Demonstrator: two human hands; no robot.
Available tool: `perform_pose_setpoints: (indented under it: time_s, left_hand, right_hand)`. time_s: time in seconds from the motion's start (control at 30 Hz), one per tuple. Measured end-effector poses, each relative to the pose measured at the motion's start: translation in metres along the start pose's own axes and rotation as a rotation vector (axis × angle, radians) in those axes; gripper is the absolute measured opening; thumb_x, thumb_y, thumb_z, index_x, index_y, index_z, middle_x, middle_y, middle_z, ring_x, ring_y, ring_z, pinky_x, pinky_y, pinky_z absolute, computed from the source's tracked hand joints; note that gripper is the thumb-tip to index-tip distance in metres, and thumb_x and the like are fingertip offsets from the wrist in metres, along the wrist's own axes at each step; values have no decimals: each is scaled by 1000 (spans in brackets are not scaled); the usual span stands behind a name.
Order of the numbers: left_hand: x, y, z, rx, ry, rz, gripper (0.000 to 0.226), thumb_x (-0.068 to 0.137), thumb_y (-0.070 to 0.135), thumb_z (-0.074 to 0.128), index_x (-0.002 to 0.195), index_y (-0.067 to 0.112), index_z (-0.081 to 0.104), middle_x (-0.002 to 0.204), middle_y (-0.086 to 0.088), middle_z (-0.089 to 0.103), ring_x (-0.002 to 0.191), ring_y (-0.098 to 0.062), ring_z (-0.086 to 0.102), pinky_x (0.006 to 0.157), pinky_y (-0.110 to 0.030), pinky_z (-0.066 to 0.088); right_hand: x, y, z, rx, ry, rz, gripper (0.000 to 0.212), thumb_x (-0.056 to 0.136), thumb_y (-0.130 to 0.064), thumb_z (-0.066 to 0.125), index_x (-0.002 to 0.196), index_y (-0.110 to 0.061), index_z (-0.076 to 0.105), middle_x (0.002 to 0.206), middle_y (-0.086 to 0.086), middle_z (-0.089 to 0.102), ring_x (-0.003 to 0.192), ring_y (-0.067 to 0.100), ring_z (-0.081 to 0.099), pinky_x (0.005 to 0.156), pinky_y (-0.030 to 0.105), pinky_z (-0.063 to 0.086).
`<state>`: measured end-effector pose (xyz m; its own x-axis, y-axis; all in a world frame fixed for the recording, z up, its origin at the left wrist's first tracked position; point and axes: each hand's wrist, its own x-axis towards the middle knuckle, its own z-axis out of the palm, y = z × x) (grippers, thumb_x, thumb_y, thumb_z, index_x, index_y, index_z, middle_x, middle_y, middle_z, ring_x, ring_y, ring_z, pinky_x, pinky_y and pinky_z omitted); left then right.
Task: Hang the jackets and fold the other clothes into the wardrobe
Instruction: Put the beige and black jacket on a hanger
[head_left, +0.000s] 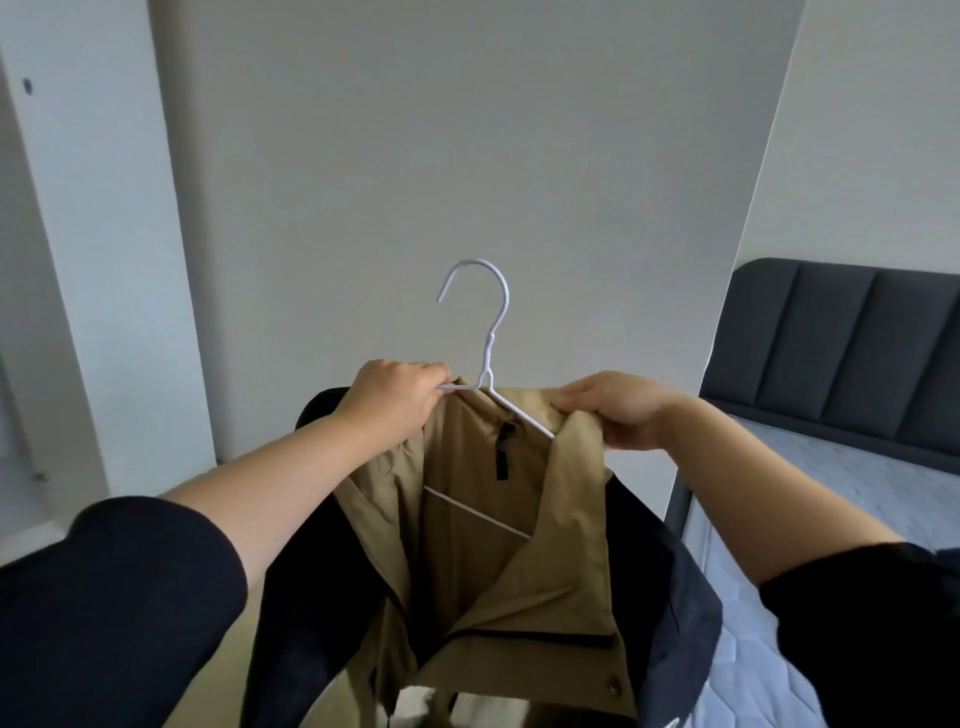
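Currently the tan jacket (571, 519) hangs in front of a grey wall. The left hand (395, 400) pinches the white wire hanger (491, 332), and the right hand (618, 410) grips the collar. Any writing on the black neck tab (503, 452) is unreadable.

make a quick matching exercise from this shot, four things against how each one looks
Things:
1 hanger
2 jacket
3 headboard
4 mattress

Looks:
a dark grey, padded panels
b tan and navy fabric
c thin white wire
d pale, quilted

Pairs: 1-c; 2-b; 3-a; 4-d
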<state>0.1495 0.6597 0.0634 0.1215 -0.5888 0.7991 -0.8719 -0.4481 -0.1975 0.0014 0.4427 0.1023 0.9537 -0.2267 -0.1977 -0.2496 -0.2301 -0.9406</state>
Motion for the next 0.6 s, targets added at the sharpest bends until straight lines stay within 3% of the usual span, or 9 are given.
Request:
perform_pose_setpoints:
  time_s: [0.07, 0.13, 0.17, 0.23, 0.33, 0.37, 0.43, 0.5, 0.6]
  left_hand:
    - [-2, -5, 3, 16, -77, -29, 21, 86, 14, 65, 66, 7, 60, 50, -7, 56, 41, -29, 53, 43, -25, 32]
    - [-3, -6, 7, 33, -188, -94, 20, 93, 19, 58, 77, 7, 62, 61, -11, 62, 55, -34, 59, 51, -27, 33]
    - [-3, -3, 10, 34, -225, -125, 19, 94, 20, 56, 81, 7, 62, 68, -12, 65, 62, -35, 60, 54, -28, 34]
    - [1, 6, 14, 23, -249, -195, 17, 93, 18, 55, 81, 7, 61, 77, -13, 67, 73, -37, 61, 56, -29, 31]
    - [7, 16, 19, -27, -222, -297, 20, 90, 12, 56, 71, 12, 52, 81, -10, 69, 77, -36, 62, 54, -27, 26]
    - [8, 18, 20, -38, -214, -321, 22, 90, 12, 57, 69, 13, 50, 81, -11, 68, 77, -36, 61, 55, -28, 26]
    - [9, 19, 20, -49, -191, -349, 23, 90, 13, 57, 68, 12, 51, 79, -14, 67, 76, -37, 60, 56, -28, 27]
    - [9, 20, 19, -51, -179, -372, 20, 88, 10, 58, 69, 9, 53, 80, -14, 68, 77, -37, 61, 56, -28, 27]
    - [7, 20, 21, -64, -193, -407, 25, 86, 4, 56, 65, 13, 45, 85, -8, 70, 82, -33, 63, 54, -26, 28]
  right_hand:
    - [-4, -3, -1, -363, 154, -2, 25, 96, -25, 55, 83, -5, 65, 61, 4, 60, 44, 11, 55, 45, 21, 45]
    - [-3, -9, -2, -591, 357, 22, 43, 96, -42, 51, 79, -4, 63, 50, 2, 54, 38, 14, 46, 41, 20, 38]
    - [-3, -13, -1, -626, 407, 53, 53, 95, -50, 47, 76, -3, 61, 48, 3, 50, 37, 16, 41, 41, 19, 34]
    - [-4, -16, 5, -555, 341, 173, 61, 91, -61, 46, 61, -7, 49, 45, 4, 41, 36, 16, 32, 42, 18, 27]
    - [-2, -4, 13, -608, 251, 193, 45, 91, -35, 53, 54, -15, 38, 48, 5, 40, 38, 17, 33, 45, 21, 29]
    - [-1, 2, 13, -699, 323, 138, 38, 90, -27, 52, 57, -11, 43, 52, 7, 47, 41, 18, 39, 47, 25, 37]
    - [-2, 14, 13, -831, 507, 40, 36, 92, -31, 50, 67, -6, 52, 60, 9, 56, 47, 22, 48, 60, 31, 50]
    - [-1, 24, 12, -705, 561, 27, 41, 95, -37, 49, 74, -3, 57, 69, 14, 61, 52, 26, 54, 67, 33, 52]
    - [0, 28, 14, -477, 571, -14, 33, 92, -27, 56, 74, 0, 61, 72, 13, 62, 71, 28, 58, 69, 34, 48]
